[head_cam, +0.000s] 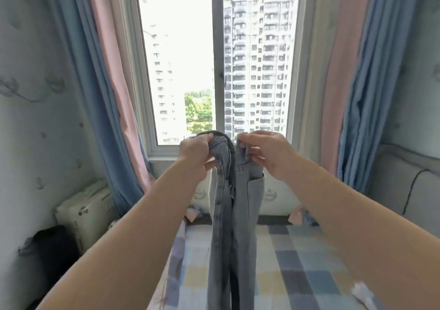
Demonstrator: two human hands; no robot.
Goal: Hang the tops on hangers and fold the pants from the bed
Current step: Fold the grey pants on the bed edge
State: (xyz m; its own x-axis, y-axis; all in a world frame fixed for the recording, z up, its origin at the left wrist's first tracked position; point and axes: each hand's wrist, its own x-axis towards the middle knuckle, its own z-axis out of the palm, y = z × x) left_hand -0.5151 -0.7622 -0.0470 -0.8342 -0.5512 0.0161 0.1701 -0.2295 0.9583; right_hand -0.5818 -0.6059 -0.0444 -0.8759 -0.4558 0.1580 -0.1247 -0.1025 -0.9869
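A pair of light blue jeans (234,217) hangs in the air in front of the window, legs dropping toward the bed (297,262). My left hand (196,158) grips the waistband on its left side. My right hand (266,155) pinches the waistband on its right side, close to a back pocket. Both hands are held up at about the same height, a short gap apart. The lower ends of the legs run out of the bottom of the frame. No tops or hangers are in view.
The bed has a checked blue, yellow and grey sheet. A window (217,67) with blue and pink curtains (107,95) stands behind. A white unit (83,211) sits at the left wall, a padded headboard (404,186) at the right.
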